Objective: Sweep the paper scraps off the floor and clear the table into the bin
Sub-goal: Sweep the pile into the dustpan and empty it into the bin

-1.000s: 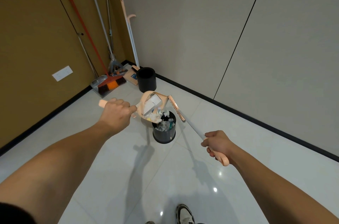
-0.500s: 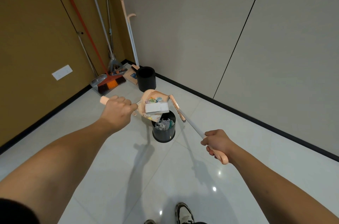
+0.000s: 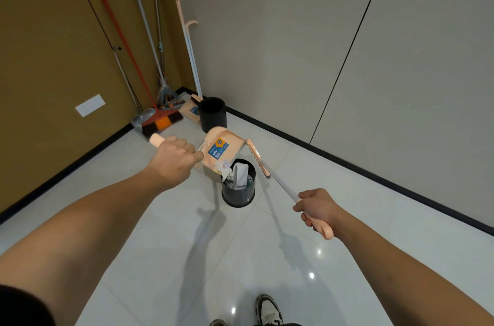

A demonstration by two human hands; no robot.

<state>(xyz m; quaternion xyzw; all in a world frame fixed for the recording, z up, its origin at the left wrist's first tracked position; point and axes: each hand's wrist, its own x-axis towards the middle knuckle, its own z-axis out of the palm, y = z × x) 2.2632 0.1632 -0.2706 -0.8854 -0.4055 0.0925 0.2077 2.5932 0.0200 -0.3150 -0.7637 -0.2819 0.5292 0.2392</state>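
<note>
Left hand [image 3: 175,156] gripping peach plastic dustpan [image 3: 220,150], tipping crumpled scraps [image 3: 224,167] into round black bin [image 3: 238,193]; right hand [image 3: 318,206] gripping broom [image 3: 278,181], bristles probably hidden.

Nothing legible. Blue label [image 3: 218,149] with an orange-and-white round emblem stuck on the tipped peach dustpan [image 3: 224,148], its print too small to read. Similar blue label [image 3: 194,111] on the peach dustpan in the corner [image 3: 190,111], likewise unreadable.
</note>
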